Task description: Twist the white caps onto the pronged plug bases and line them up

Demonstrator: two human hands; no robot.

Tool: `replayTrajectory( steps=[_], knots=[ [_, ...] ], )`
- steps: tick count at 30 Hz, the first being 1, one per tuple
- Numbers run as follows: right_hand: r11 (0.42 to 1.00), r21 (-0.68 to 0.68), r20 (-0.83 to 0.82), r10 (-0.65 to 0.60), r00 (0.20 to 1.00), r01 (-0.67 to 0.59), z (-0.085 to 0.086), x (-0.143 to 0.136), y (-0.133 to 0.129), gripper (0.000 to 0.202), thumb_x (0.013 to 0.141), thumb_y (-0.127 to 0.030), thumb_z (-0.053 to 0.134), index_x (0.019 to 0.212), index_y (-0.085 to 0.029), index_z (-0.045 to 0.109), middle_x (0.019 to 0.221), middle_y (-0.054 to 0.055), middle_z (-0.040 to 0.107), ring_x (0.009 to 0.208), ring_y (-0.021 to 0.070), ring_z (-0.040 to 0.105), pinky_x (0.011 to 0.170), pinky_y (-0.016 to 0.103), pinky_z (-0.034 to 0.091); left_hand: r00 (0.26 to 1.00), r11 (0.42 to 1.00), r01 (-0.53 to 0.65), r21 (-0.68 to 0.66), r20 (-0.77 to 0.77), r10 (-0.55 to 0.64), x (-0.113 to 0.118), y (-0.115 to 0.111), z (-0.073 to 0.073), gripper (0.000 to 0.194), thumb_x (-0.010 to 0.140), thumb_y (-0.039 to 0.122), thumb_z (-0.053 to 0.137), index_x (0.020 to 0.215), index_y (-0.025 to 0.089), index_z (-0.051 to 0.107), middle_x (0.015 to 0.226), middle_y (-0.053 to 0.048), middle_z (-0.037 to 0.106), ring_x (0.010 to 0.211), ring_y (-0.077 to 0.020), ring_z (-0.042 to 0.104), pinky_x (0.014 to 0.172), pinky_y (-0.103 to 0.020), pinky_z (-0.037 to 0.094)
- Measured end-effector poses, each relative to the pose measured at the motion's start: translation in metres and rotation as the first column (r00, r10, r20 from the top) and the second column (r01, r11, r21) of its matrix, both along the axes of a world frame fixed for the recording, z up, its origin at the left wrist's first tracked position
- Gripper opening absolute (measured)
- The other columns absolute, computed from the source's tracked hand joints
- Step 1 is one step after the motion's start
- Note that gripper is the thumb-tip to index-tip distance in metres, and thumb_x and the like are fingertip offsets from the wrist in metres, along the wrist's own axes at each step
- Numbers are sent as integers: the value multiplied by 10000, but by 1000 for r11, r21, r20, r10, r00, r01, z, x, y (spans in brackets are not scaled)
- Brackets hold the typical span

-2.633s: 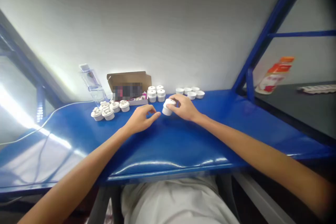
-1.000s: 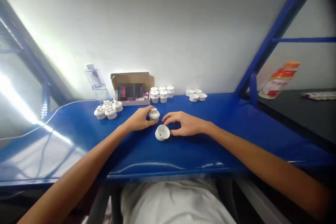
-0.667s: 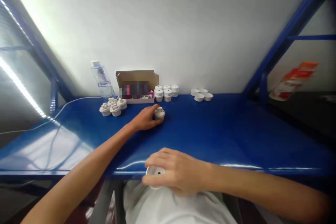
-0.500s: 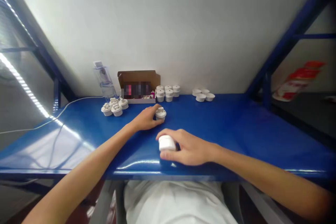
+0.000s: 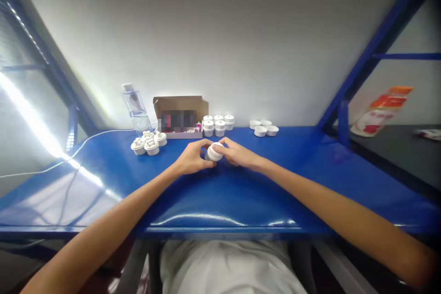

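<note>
My left hand (image 5: 193,158) curls around the lower white part on the blue table (image 5: 275,193), thumb and fingers on either side of it. My right hand (image 5: 238,153) pinches a white round cap (image 5: 215,150), which sits tilted over that lower part and largely covers it. The two hands almost meet at the table's middle. Left of them stands a group of white round pieces with raised tops (image 5: 151,147). Behind are stacked, closed white units (image 5: 219,127). Several white cups (image 5: 260,131) stand at the back right.
An open cardboard box (image 5: 179,103) stands against the wall beside a clear plastic bottle (image 5: 138,112). A white cable (image 5: 93,137) runs across the left side. Beyond the right frame post is a bottle with an orange cap (image 5: 382,112).
My right hand has moved away from the table's front edge, up to my left hand, bringing the white cap onto the lower part. My left hand has stayed nearly in place.
</note>
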State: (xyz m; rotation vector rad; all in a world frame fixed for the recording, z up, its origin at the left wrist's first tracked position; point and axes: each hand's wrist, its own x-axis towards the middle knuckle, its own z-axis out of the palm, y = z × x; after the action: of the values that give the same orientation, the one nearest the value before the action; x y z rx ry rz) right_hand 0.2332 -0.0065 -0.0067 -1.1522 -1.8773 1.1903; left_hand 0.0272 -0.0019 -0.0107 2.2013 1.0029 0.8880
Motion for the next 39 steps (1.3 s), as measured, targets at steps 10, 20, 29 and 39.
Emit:
replayTrajectory(
  steps=[10,20,29,39],
  knots=[
    [977,212,-152,2,988,30,9,21,12,389,869,-571,655,941,-191,696,713,6,669,636,158,634,645,299,546,917,904,102,-414,392,76,-3,2,14,439,679,307,870,1029,130,672,947,-60,715,851,-176,671,803,-308,529],
    [822,566,-170,54,984,53,5,19,-1,323,789,-345,775,1078,-231,688,1160,75,684,1114,254,667,939,413,601,909,841,95,-533,391,145,-3,3,19,460,790,546,780,900,103,722,723,-75,717,671,-153,688,710,-276,545],
    [467,881,102,-27,994,-78,2,21,-6,211,913,-225,640,1115,-268,687,1190,95,667,1173,246,638,1036,444,539,894,789,99,-606,402,197,-3,-3,26,493,817,572,741,919,90,723,707,-90,719,590,-153,674,621,-274,554],
    [389,921,-10,-42,999,26,3,15,-11,303,834,-160,678,1122,-254,680,1152,86,659,1090,237,662,962,405,571,893,748,87,-658,384,234,-1,-2,27,474,853,577,683,922,108,691,610,-52,658,496,-131,597,485,-241,472]
  ],
)
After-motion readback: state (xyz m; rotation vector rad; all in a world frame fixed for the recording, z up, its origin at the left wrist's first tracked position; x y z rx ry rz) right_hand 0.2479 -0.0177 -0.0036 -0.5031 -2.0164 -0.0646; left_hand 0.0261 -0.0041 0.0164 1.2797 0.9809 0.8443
